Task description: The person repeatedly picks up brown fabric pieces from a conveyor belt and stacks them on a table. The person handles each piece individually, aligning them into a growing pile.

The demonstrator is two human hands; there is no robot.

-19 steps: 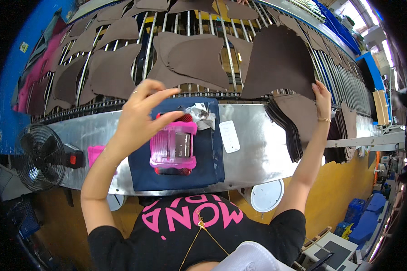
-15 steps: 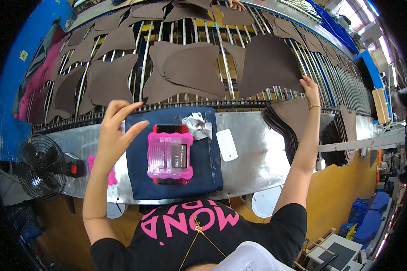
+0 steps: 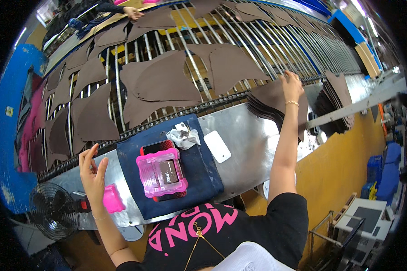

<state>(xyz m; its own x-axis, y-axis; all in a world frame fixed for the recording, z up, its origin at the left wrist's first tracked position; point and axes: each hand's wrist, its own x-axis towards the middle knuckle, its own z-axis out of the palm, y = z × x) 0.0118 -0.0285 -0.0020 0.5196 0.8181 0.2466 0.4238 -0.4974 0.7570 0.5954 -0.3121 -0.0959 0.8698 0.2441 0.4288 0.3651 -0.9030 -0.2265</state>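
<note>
My right hand (image 3: pixel 292 86) is over the far edge of a stack of brown sheet pieces (image 3: pixel 267 95) on the metal table, its fingers apart and reaching past that edge. Nothing shows clearly in its grip. To the left, my left hand (image 3: pixel 93 170) hovers in the air, thumb and fingers spread, holding nothing. Between my arms, a pink translucent plastic frame with a stamp block (image 3: pixel 163 174) rests over a red-and-black pad (image 3: pixel 156 147) on a dark blue mat (image 3: pixel 199 180). Flat brown pieces (image 3: pixel 163 81) lie on the roller conveyor (image 3: pixel 203 86) ahead.
A crumpled white wad (image 3: pixel 183 136) and a white phone-shaped slab (image 3: pixel 217 147) lie right of the frame. A pink plastic piece (image 3: pixel 113 198) and a black fan (image 3: pixel 54 212) stand at left. A second brown stack (image 3: pixel 339 88) is beside a metal bar (image 3: pixel 357 108). Another person's hand (image 3: pixel 133 13) is across the conveyor.
My right hand has come from the conveyor to the stack, and the large dark brown piece it held has left the conveyor. My left hand has moved lower and leftward. The view has turned.
</note>
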